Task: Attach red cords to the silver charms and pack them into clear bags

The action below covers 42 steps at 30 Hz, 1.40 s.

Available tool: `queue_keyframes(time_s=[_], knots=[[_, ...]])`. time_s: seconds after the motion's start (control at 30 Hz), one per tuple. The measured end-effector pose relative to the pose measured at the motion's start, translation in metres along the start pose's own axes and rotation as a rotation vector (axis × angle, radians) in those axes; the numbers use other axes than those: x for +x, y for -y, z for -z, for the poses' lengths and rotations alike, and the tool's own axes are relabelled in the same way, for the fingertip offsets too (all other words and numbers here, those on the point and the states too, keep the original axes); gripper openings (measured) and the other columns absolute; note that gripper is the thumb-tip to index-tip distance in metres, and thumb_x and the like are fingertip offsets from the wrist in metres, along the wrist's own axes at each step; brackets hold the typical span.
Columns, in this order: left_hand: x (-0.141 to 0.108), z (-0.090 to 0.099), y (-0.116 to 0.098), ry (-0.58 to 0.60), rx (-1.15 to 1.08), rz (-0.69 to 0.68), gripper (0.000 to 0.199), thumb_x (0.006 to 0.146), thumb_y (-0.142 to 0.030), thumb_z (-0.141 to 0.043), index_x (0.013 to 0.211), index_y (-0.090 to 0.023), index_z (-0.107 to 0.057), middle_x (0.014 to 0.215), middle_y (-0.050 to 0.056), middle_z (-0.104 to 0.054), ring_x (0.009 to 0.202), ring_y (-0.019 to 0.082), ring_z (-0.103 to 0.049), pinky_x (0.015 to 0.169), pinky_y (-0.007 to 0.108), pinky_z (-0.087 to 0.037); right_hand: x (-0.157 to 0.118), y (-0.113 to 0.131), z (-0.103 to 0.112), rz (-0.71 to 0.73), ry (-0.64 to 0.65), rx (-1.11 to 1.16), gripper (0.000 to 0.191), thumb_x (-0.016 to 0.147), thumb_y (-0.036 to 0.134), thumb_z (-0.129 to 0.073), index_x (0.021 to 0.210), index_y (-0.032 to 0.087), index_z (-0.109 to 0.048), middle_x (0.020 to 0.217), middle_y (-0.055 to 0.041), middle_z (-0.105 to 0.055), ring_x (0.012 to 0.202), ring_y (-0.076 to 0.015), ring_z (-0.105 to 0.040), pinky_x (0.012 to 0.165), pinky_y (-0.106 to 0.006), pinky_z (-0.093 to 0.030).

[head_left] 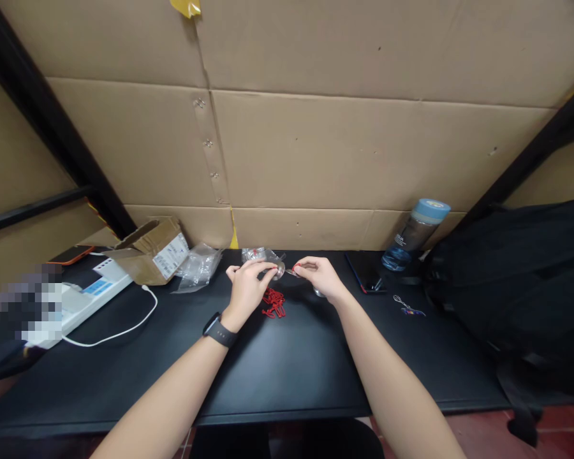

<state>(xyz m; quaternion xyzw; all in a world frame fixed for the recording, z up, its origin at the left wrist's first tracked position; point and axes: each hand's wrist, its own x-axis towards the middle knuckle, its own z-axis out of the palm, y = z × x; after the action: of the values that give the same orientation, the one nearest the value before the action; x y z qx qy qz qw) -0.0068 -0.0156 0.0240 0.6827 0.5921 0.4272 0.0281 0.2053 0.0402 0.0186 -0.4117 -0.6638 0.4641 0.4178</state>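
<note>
My left hand (249, 287), with a dark watch on its wrist, is closed in a pinch on a small round, shiny disc (280, 270). Facing it, my right hand (319, 278) pinches a small red piece (296, 268), from which a thin metallic tip points towards the disc. The kind of both items is too small to tell. Below the hands, a loose pile of red cords (274, 303) lies on the black table. A silvery object (319, 293) shows partly under my right hand. Just behind my left hand is a small clear plastic bag (254, 254).
On the left are an opened cardboard box (146, 252), a crumpled clear bag (198, 268), a white power strip (98, 290) and a white cable (124, 329). To the right are a phone (367, 275), a water bottle (414, 236), a small charm (411, 311) and a black backpack (516, 287).
</note>
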Motion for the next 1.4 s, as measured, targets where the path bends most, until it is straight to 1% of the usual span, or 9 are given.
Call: queue_keyframes(time_s=[0.13, 0.23, 0.4, 0.63, 0.83, 1.13, 1.2, 1.33, 1.4], knots=[[0.001, 0.003, -0.002, -0.033, -0.047, 0.030, 0.011, 0.093, -0.035, -0.067, 0.092, -0.032, -0.077, 0.106, -0.001, -0.079, 0.108, 0.023, -0.069, 0.098, 0.043, -0.028, -0.002, 0.007, -0.009, -0.137, -0.116, 0.180, 0.030, 0.072, 0.043, -0.081, 0.085, 0.018, -0.070, 0.083, -0.0075, -0.077, 0.078, -0.0220, -0.076, 0.063, -0.027, -0.051], [0.000, 0.004, -0.005, -0.049, -0.066, 0.031, 0.014, 0.094, -0.036, -0.065, 0.092, -0.029, -0.076, 0.107, 0.001, -0.079, 0.107, 0.023, -0.069, 0.097, 0.042, -0.031, -0.004, 0.008, -0.016, -0.194, -0.115, 0.286, 0.036, 0.069, 0.045, -0.084, 0.086, 0.017, -0.069, 0.087, -0.0088, -0.077, 0.083, -0.0231, -0.077, 0.062, -0.024, -0.049], [-0.003, 0.002, -0.008, -0.065, -0.053, 0.015, 0.014, 0.094, -0.037, -0.065, 0.093, -0.029, -0.076, 0.108, 0.001, -0.079, 0.106, 0.023, -0.069, 0.095, 0.042, -0.032, -0.010, 0.011, -0.027, -0.184, -0.016, 0.385, 0.039, 0.064, 0.045, -0.089, 0.084, 0.018, -0.069, 0.095, -0.0077, -0.078, 0.088, -0.0210, -0.075, 0.075, -0.029, -0.056], [-0.002, 0.002, -0.008, -0.085, -0.064, 0.011, 0.013, 0.094, -0.035, -0.065, 0.093, -0.028, -0.076, 0.107, 0.001, -0.079, 0.107, 0.022, -0.069, 0.095, 0.040, -0.034, -0.011, 0.012, -0.028, -0.245, -0.021, 0.582, 0.039, 0.066, 0.041, -0.091, 0.085, 0.019, -0.065, 0.102, -0.0085, -0.077, 0.096, -0.0240, -0.076, 0.085, -0.035, -0.058], [-0.004, 0.000, -0.010, -0.051, -0.047, -0.003, 0.012, 0.093, -0.035, -0.066, 0.092, -0.029, -0.076, 0.108, 0.001, -0.079, 0.108, 0.023, -0.068, 0.094, 0.041, -0.033, -0.014, 0.014, -0.033, -0.264, 0.047, 0.619, 0.038, 0.071, 0.042, -0.088, 0.090, 0.020, -0.063, 0.105, -0.0073, -0.076, 0.099, -0.0246, -0.075, 0.085, -0.037, -0.058], [-0.002, -0.003, -0.002, -0.016, -0.020, -0.019, 0.011, 0.093, -0.036, -0.068, 0.095, -0.031, -0.078, 0.113, 0.001, -0.078, 0.112, 0.023, -0.067, 0.098, 0.041, -0.030, -0.016, 0.017, -0.035, -0.280, 0.041, 0.599, 0.038, 0.073, 0.043, -0.087, 0.092, 0.021, -0.062, 0.104, -0.0045, -0.073, 0.092, -0.0244, -0.076, 0.077, -0.036, -0.060], [-0.002, -0.003, -0.001, 0.017, -0.018, -0.041, 0.012, 0.093, -0.036, -0.068, 0.096, -0.031, -0.079, 0.114, 0.001, -0.077, 0.114, 0.024, -0.067, 0.098, 0.041, -0.030, -0.016, 0.017, -0.033, -0.270, 0.069, 0.605, 0.036, 0.075, 0.041, -0.085, 0.097, 0.023, -0.064, 0.104, -0.0032, -0.072, 0.089, -0.0230, -0.076, 0.075, -0.035, -0.060], [-0.002, -0.003, 0.001, 0.071, 0.009, -0.058, 0.013, 0.093, -0.036, -0.068, 0.098, -0.031, -0.079, 0.118, 0.003, -0.077, 0.116, 0.025, -0.066, 0.098, 0.042, -0.030, -0.015, 0.014, -0.028, -0.237, 0.159, 0.615, 0.041, 0.082, 0.034, -0.080, 0.120, 0.031, -0.065, 0.111, -0.0035, -0.072, 0.088, -0.0188, -0.075, 0.078, -0.032, -0.061], [-0.002, -0.004, 0.003, 0.085, 0.020, -0.062, 0.013, 0.093, -0.036, -0.068, 0.098, -0.032, -0.079, 0.117, 0.003, -0.077, 0.116, 0.025, -0.065, 0.097, 0.043, -0.030, -0.014, 0.013, -0.025, -0.240, 0.188, 0.608, 0.039, 0.086, 0.032, -0.077, 0.123, 0.029, -0.066, 0.111, -0.0050, -0.073, 0.088, -0.0178, -0.075, 0.079, -0.031, -0.061]])
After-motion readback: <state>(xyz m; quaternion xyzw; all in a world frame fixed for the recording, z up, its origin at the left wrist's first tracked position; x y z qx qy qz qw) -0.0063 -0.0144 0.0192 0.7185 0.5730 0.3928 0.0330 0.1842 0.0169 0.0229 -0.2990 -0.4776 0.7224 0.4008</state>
